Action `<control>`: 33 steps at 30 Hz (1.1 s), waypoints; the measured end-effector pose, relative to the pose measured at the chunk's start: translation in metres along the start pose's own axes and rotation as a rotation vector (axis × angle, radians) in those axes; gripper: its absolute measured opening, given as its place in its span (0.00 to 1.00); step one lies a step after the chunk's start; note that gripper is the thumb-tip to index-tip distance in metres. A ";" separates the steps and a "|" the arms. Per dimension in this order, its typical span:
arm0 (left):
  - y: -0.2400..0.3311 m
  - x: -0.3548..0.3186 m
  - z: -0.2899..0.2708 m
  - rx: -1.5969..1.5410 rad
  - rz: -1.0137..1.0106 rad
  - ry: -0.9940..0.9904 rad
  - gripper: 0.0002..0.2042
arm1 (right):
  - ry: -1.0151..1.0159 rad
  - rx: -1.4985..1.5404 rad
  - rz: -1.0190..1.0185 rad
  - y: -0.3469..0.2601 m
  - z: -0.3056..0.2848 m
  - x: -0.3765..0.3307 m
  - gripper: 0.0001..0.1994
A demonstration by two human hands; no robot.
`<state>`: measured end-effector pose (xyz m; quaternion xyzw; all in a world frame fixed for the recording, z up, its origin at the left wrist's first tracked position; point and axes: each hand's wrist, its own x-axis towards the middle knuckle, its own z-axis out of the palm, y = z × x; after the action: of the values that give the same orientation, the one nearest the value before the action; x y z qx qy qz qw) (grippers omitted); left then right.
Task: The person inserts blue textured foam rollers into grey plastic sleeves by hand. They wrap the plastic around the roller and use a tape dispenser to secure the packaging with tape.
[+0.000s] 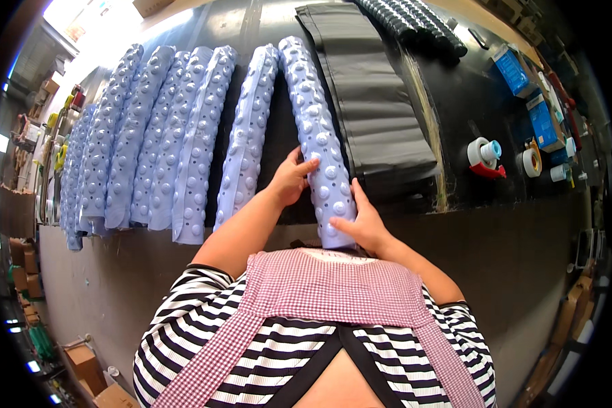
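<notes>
A rolled light-blue rubber mat [319, 139], studded with round suction cups, lies lengthwise in front of me, its near end at my apron. My left hand [295, 178] grips its left side around the middle, thumb on top. My right hand [364, 219] holds the right side close to the near end, with the thumb over the roll and the fingers along its edge. Another rolled mat [248, 136] lies just left of it, apart at the near end. Further left, several more rolled mats [160, 136] lie side by side.
Right of the held roll lies a stack of flat black sheets [370, 88]. Black rolls [415, 24] lie at the far edge. Tape rolls [483, 151] and blue boxes [545, 121] stand on the right of the dark table [483, 88]. Cardboard boxes [85, 364] are at lower left.
</notes>
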<state>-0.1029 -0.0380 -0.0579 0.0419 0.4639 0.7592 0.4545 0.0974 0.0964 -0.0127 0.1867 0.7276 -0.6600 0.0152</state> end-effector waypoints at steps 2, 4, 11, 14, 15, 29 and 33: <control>0.001 -0.002 0.006 -0.056 0.006 -0.016 0.33 | -0.008 0.337 0.097 -0.007 -0.005 -0.003 0.46; 0.001 -0.003 0.007 -0.043 -0.001 0.029 0.28 | -0.018 0.451 0.101 -0.003 -0.013 -0.003 0.38; 0.000 -0.002 0.014 -0.017 0.028 0.027 0.27 | 0.058 0.239 0.034 -0.038 -0.051 -0.017 0.24; -0.008 0.002 -0.001 -0.023 0.049 0.063 0.34 | -0.028 0.238 -0.503 -0.118 -0.084 -0.047 0.19; -0.008 -0.002 -0.005 -0.028 0.057 0.094 0.34 | -0.130 0.286 -0.694 -0.146 -0.086 -0.062 0.17; -0.003 -0.005 0.016 0.009 0.048 0.050 0.23 | -0.442 0.537 -1.367 -0.253 -0.034 -0.132 0.11; -0.002 -0.008 0.014 0.005 0.046 0.084 0.21 | -0.537 0.544 -1.160 -0.254 -0.062 -0.158 0.10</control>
<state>-0.0905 -0.0346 -0.0485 0.0215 0.4835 0.7694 0.4170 0.1845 0.1014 0.2803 -0.4051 0.4896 -0.7436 -0.2078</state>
